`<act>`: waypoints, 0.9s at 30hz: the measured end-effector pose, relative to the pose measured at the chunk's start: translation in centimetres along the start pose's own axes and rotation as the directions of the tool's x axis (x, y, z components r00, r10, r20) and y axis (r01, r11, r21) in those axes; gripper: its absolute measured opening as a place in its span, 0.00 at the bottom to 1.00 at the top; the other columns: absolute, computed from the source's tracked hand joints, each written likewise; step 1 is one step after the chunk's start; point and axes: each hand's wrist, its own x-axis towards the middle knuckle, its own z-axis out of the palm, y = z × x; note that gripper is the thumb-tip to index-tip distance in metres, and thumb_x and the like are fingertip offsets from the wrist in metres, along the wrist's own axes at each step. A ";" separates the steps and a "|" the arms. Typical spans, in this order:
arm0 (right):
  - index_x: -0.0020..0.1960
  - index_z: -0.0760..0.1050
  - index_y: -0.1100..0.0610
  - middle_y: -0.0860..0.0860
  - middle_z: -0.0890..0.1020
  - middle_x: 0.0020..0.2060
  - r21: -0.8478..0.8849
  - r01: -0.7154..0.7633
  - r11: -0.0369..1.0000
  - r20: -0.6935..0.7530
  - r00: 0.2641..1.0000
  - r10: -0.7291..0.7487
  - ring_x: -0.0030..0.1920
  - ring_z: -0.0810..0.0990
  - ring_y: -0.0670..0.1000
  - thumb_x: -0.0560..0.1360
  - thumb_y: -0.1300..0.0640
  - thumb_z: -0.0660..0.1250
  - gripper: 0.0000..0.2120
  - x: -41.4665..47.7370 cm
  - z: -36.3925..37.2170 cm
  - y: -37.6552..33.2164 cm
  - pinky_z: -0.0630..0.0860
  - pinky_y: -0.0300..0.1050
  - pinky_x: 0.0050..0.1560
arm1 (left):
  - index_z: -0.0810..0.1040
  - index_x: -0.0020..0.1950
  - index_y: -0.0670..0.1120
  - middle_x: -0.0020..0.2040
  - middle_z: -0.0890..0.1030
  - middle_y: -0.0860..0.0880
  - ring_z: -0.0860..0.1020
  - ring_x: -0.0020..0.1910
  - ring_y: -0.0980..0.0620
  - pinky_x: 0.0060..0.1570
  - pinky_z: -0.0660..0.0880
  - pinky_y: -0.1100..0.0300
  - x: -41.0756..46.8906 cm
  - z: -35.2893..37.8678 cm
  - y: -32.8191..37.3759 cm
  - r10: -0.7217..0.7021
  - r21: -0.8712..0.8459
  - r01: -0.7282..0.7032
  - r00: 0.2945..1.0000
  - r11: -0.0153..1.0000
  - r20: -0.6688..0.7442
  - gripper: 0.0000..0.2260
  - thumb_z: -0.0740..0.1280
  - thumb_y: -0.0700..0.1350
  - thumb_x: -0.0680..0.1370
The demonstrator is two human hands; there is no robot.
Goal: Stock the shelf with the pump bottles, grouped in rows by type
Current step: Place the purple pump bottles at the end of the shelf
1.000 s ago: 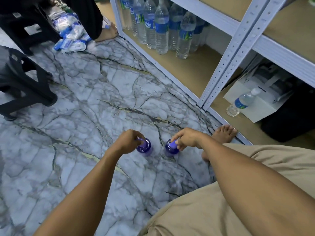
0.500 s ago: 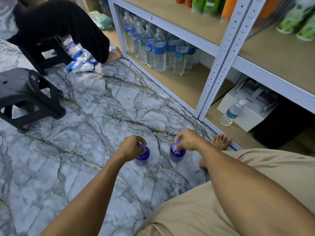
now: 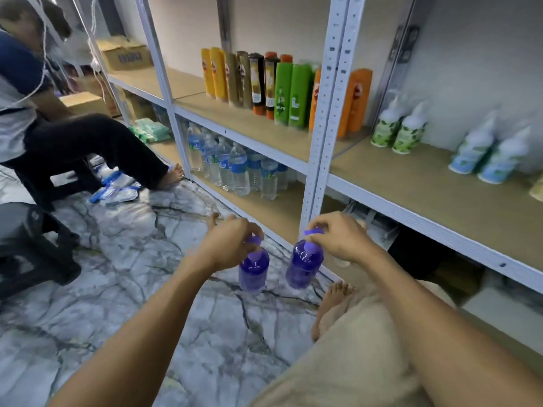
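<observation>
Marble floor point(image 3: 117, 289) underfoot; shelf rack point(image 3: 411, 183) at 2 o'clock. Left hand point(image 3: 229, 245) grips left purple bottle point(image 3: 254, 271) by pump; right hand point(image 3: 343, 240) grips right purple bottle point(image 3: 304, 267) likewise.

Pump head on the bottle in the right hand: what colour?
Purple pump head, like the translucent purple bottle under it. Head view shows it best.

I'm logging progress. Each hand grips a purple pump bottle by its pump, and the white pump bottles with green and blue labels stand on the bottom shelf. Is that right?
Not the bottom shelf: the head view shows the white pump bottles on the shelf above it; water bottles occupy the bottom one. The left hand and right hand each grip a purple pump bottle.
</observation>
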 end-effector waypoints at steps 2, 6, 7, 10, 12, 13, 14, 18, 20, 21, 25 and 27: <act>0.44 0.80 0.41 0.40 0.79 0.38 -0.038 0.011 0.999 -0.097 0.995 -0.015 0.49 0.76 0.48 0.73 0.43 0.70 0.04 -0.8 -4.1 0.1 0.65 0.54 0.59 | 0.79 0.55 0.58 0.46 0.77 0.58 0.71 0.57 0.52 0.72 0.51 0.35 1.0 -2.8 2.4 0.077 0.046 -0.075 0.996 0.996 -0.051 0.06 0.66 0.51 0.80; 0.44 0.80 0.41 0.42 0.79 0.34 -0.082 -0.004 0.997 -0.284 0.959 -0.019 0.47 0.78 0.48 0.73 0.44 0.70 0.03 -2.2 -11.7 1.0 0.64 0.52 0.60 | 0.77 0.53 0.58 0.50 0.75 0.57 0.71 0.63 0.50 0.71 0.48 0.33 3.3 -7.6 7.4 0.213 0.095 -0.201 0.968 0.975 -0.135 0.04 0.64 0.51 0.81; 0.42 0.79 0.40 0.43 0.79 0.33 -0.089 -0.010 0.996 -0.320 0.947 -0.019 0.46 0.78 0.48 0.73 0.43 0.70 0.03 -2.6 -13.4 1.4 0.64 0.52 0.60 | 0.78 0.55 0.57 0.51 0.75 0.56 0.70 0.64 0.50 0.71 0.47 0.32 3.8 -8.6 8.8 0.234 0.103 -0.220 0.961 0.970 -0.148 0.05 0.63 0.51 0.81; 0.40 0.78 0.41 0.41 0.76 0.32 -0.114 -0.044 0.992 -0.401 0.916 -0.006 0.46 0.76 0.49 0.73 0.42 0.71 0.05 -3.9 -18.2 3.0 0.67 0.55 0.60 | 0.76 0.59 0.57 0.54 0.75 0.55 0.71 0.64 0.50 0.72 0.50 0.34 5.8 -11.1 12.9 0.312 0.132 -0.290 0.929 0.948 -0.201 0.08 0.62 0.52 0.82; 0.43 0.80 0.42 0.41 0.76 0.33 -0.146 -0.095 0.985 -0.445 0.895 0.020 0.48 0.77 0.50 0.73 0.41 0.71 0.05 -4.8 -21.0 4.4 0.67 0.55 0.61 | 0.75 0.59 0.57 0.54 0.74 0.56 0.71 0.64 0.51 0.71 0.51 0.35 7.1 -12.3 15.6 0.360 0.111 -0.343 0.905 0.933 -0.229 0.07 0.62 0.52 0.82; 0.44 0.81 0.43 0.41 0.76 0.34 -0.158 -0.124 0.980 -0.466 0.884 0.037 0.48 0.77 0.51 0.73 0.41 0.71 0.06 -5.3 -22.2 5.2 0.67 0.56 0.62 | 0.75 0.59 0.57 0.54 0.73 0.57 0.71 0.64 0.51 0.71 0.51 0.35 7.8 -12.8 17.0 0.386 0.105 -0.372 0.890 0.922 -0.240 0.07 0.62 0.52 0.82; 0.44 0.81 0.43 0.41 0.76 0.34 -0.167 -0.156 0.974 -0.486 0.872 0.056 0.48 0.77 0.51 0.73 0.41 0.71 0.06 -5.7 -23.4 6.0 0.68 0.55 0.62 | 0.75 0.59 0.57 0.54 0.73 0.58 0.71 0.64 0.51 0.71 0.51 0.35 8.5 -13.3 18.3 0.416 0.107 -0.402 0.875 0.909 -0.249 0.07 0.62 0.53 0.82; 0.41 0.81 0.46 0.39 0.74 0.32 -0.161 -0.288 0.944 -0.554 0.818 0.154 0.47 0.74 0.49 0.73 0.43 0.71 0.08 -7.8 -27.2 9.8 0.66 0.51 0.58 | 0.75 0.62 0.57 0.61 0.77 0.54 0.69 0.67 0.50 0.72 0.51 0.35 11.1 -14.7 24.3 0.548 0.161 -0.524 0.809 0.836 -0.213 0.09 0.60 0.52 0.83; 0.40 0.81 0.48 0.41 0.78 0.33 -0.161 -0.371 0.915 -0.585 0.782 0.214 0.46 0.75 0.50 0.72 0.44 0.71 0.09 -8.9 -28.8 11.8 0.65 0.50 0.55 | 0.74 0.64 0.56 0.63 0.76 0.53 0.68 0.68 0.49 0.72 0.50 0.34 12.4 -15.0 27.6 0.622 0.232 -0.582 0.762 0.779 -0.180 0.10 0.60 0.52 0.83; 0.39 0.82 0.49 0.43 0.80 0.34 -0.164 -0.411 0.897 -0.603 0.761 0.238 0.46 0.76 0.50 0.71 0.44 0.70 0.09 -9.4 -29.6 12.8 0.64 0.50 0.53 | 0.74 0.64 0.56 0.63 0.76 0.53 0.68 0.69 0.49 0.72 0.50 0.34 13.0 -15.2 29.2 0.664 0.275 -0.612 0.730 0.741 -0.162 0.11 0.60 0.52 0.83; 0.36 0.80 0.54 0.47 0.81 0.35 -0.154 -0.564 0.811 -0.654 0.674 0.344 0.44 0.78 0.52 0.69 0.45 0.69 0.12 -11.4 -32.3 17.1 0.64 0.52 0.52 | 0.74 0.65 0.57 0.60 0.77 0.55 0.69 0.67 0.51 0.72 0.48 0.36 15.9 -14.8 35.1 0.808 0.446 -0.703 0.584 0.554 -0.082 0.11 0.62 0.51 0.83; 0.34 0.78 0.55 0.48 0.81 0.34 -0.134 -0.626 0.768 -0.671 0.628 0.395 0.42 0.78 0.52 0.69 0.45 0.69 0.14 -12.1 -33.6 19.3 0.65 0.54 0.55 | 0.75 0.62 0.59 0.55 0.78 0.57 0.71 0.64 0.53 0.71 0.47 0.36 17.6 -14.2 37.7 0.870 0.498 -0.740 0.490 0.452 -0.062 0.11 0.66 0.48 0.81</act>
